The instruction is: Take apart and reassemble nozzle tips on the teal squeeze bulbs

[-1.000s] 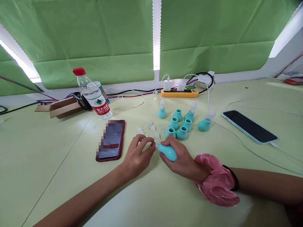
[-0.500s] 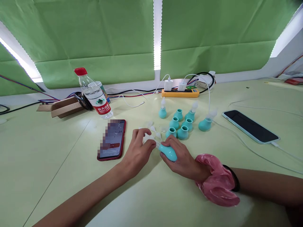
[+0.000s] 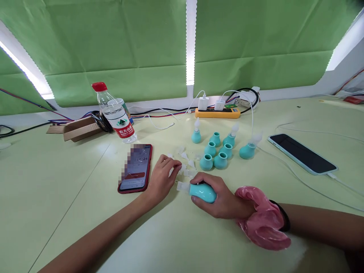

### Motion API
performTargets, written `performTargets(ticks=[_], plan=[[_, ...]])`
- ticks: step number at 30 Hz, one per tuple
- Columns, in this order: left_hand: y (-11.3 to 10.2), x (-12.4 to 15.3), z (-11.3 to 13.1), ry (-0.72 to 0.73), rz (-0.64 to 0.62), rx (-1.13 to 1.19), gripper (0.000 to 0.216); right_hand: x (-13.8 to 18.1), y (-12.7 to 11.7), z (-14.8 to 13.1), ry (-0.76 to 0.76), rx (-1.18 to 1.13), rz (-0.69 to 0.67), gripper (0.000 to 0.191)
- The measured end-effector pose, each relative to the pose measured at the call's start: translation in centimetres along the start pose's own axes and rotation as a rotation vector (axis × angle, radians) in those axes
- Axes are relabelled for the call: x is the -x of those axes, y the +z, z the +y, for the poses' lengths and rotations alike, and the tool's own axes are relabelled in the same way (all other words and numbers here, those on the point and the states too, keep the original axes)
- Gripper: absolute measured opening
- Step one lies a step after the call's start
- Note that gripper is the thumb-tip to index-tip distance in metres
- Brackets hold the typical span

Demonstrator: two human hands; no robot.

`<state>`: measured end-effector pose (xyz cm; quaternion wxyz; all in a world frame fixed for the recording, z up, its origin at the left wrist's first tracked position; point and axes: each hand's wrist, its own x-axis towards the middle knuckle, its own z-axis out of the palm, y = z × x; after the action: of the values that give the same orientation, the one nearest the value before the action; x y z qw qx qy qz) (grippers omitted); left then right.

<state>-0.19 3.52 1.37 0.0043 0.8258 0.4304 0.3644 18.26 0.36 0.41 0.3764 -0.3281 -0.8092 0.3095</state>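
Observation:
My right hand (image 3: pixel 220 199) is wrapped around a teal rubber bulb (image 3: pixel 202 192) with a clear tip pointing left, held low over the table. A pink scrunchie (image 3: pixel 263 220) sits on that wrist. My left hand (image 3: pixel 162 180) rests on the table beside a red phone (image 3: pixel 135 168), its fingers curled at a small clear nozzle among the loose clear nozzles (image 3: pixel 186 161). Behind them stand several teal bulbs (image 3: pixel 216 149), some with clear tips fitted and some without.
A water bottle (image 3: pixel 115 113) with a red cap and an open cardboard box (image 3: pixel 76 129) stand at the back left. An orange power strip (image 3: pixel 217 112) with chargers lies at the back. A second phone (image 3: pixel 303 153) charges on the right by a white cable.
My right hand has drawn the teal bulb back toward me, away from my left hand. The left hand has let go of the tip and reached to the loose nozzles.

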Motion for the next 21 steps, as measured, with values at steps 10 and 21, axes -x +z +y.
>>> performTargets(ticks=[10, 21], plan=[[-0.9, 0.9, 2.1, -0.022, -0.189, 0.162, 0.022, -0.4, 0.0, 0.1, 0.077, 0.016, -0.089, 0.018], [-1.0, 0.5, 3.1, -0.643, -0.618, 1.005, 0.048, 0.6, -0.4, -0.5, -0.381, 0.019, -0.257, 0.008]])
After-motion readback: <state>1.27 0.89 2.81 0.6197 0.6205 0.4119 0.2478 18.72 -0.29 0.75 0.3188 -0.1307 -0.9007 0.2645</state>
